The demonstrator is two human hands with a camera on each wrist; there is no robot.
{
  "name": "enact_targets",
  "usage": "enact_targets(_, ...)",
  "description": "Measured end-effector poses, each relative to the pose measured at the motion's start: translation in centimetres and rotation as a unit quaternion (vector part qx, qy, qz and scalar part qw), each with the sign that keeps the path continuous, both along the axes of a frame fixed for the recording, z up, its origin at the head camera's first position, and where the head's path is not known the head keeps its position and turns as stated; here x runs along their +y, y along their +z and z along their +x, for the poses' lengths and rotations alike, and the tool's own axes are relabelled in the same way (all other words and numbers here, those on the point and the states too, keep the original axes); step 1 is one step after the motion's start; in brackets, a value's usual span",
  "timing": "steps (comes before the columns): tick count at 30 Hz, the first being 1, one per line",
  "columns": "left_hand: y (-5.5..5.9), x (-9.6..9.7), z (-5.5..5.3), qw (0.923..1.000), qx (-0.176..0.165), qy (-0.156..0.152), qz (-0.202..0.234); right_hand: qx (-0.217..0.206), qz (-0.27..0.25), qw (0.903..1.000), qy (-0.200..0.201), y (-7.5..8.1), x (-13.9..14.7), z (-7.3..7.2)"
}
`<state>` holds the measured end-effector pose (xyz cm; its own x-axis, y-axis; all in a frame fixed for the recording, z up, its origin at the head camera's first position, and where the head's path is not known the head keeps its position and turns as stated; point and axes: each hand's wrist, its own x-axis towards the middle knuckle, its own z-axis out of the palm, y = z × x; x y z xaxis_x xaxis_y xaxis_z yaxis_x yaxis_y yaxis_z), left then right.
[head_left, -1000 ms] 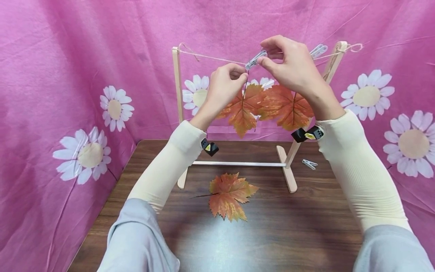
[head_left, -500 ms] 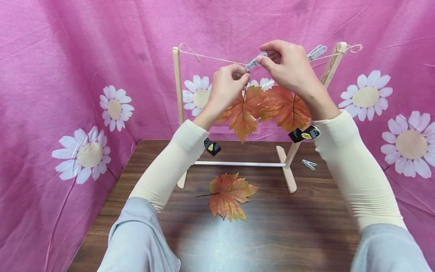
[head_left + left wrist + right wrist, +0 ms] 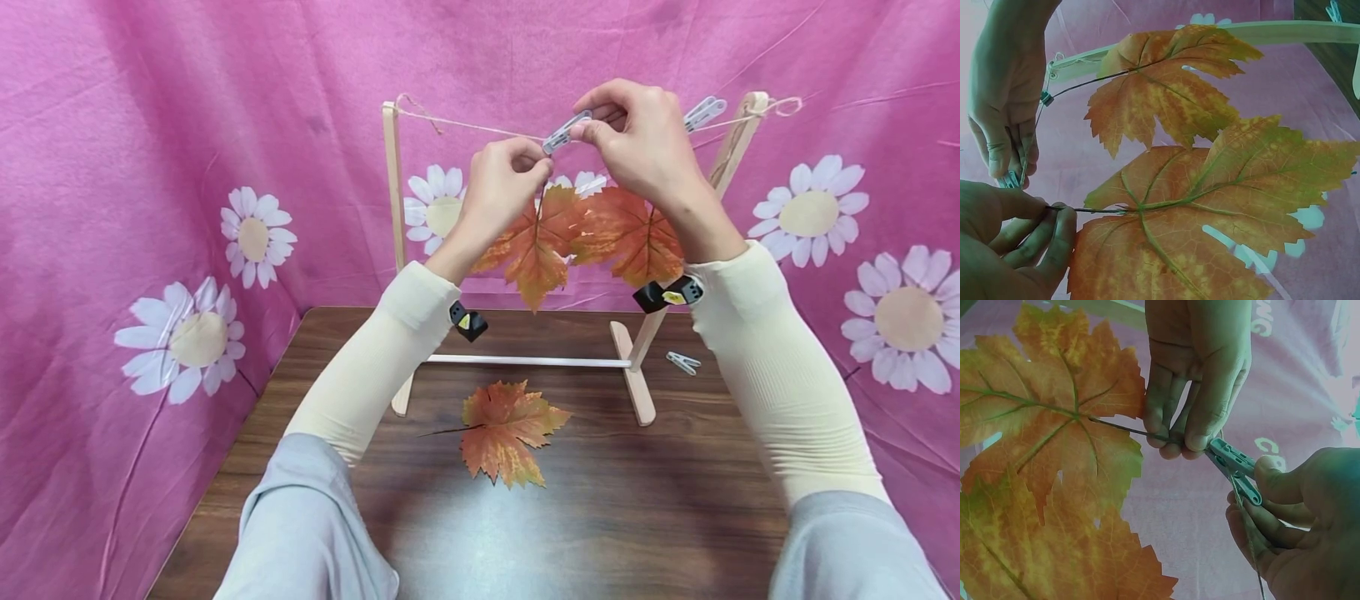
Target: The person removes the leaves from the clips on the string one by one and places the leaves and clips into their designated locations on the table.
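My left hand [image 3: 504,187] pinches the thin dark stem [image 3: 1094,210] of an orange maple leaf [image 3: 536,250] just under the string. Its leaf hangs down below the fingertips. A grey clothespin [image 3: 1233,467] sits at the string, its handles between the thumb and fingers of my right hand [image 3: 645,150]; its nose meets the string beside my left fingertips. Whether the stem lies inside the clothespin's nose is hard to tell. To the right, a second maple leaf [image 3: 637,237] hangs from the string [image 3: 472,127] by another clothespin [image 3: 705,112].
The wooden stand [image 3: 390,183] holds the string between two posts, with a white bar [image 3: 525,361] low down. On the brown table [image 3: 637,508] lie a third maple leaf [image 3: 510,433] and a loose clothespin [image 3: 683,362]. Pink flowered cloth [image 3: 315,67] hangs behind.
Both hands stay at nearly the same spot on the string, shifting only slightly. The pinched leaf dips a little, then rises slightly. Clothespin and stem remain held.
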<state>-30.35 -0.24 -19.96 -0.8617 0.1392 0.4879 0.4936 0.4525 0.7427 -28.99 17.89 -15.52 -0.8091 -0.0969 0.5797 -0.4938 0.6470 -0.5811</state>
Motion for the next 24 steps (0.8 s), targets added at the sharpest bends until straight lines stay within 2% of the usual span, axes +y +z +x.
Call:
enact_targets(11,0.0,-0.12,0.38,1.0,0.006,-0.003,0.004,0.044,-0.042,0.9981,-0.01,-0.28,-0.37,0.45)
enact_targets(18,0.06,-0.24,0.51,1.0,0.006,0.002,-0.005,0.064,-0.091,0.9938,0.002,-0.1,-0.52,0.44)
enact_targets(24,0.2,-0.33,0.69,0.9999,0.006,0.002,-0.008,0.075,-0.112,0.9909,0.004,0.1,-0.54,0.46)
